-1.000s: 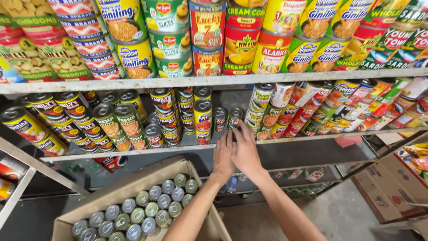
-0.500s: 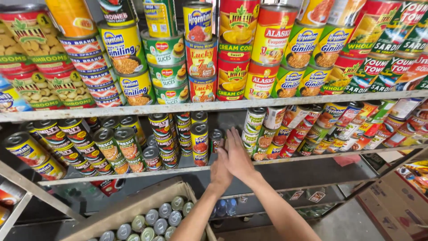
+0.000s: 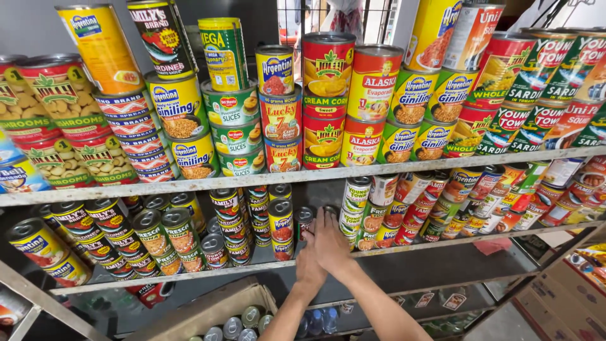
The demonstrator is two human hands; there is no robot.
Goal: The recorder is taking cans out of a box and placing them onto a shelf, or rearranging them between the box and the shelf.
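Observation:
Both of my hands reach into a gap in the middle shelf [image 3: 189, 278], between rows of small cans. My right hand [image 3: 331, 243] lies over my left hand [image 3: 308, 268], fingers stretched and apart, tips against a small silver-topped can [image 3: 329, 210] deep in the gap. My left hand is mostly covered by the right. Its thumb lies beside another small can [image 3: 303, 219], and its grip is hidden. A yellow-and-red can [image 3: 281, 228] stands just left of my hands, and green-labelled cans [image 3: 353, 218] just right.
The upper shelf [image 3: 303, 175] carries stacked tall cans in red, green and yellow. An open cardboard box [image 3: 208, 306] of silver-topped cans [image 3: 233, 327] sits below left. More boxes [image 3: 568, 284] and packets stand at the lower right. A lower shelf holds bottles.
My view has tilted up, so more of the top shelf shows and less of the box. My hands have pushed deeper into the shelf gap.

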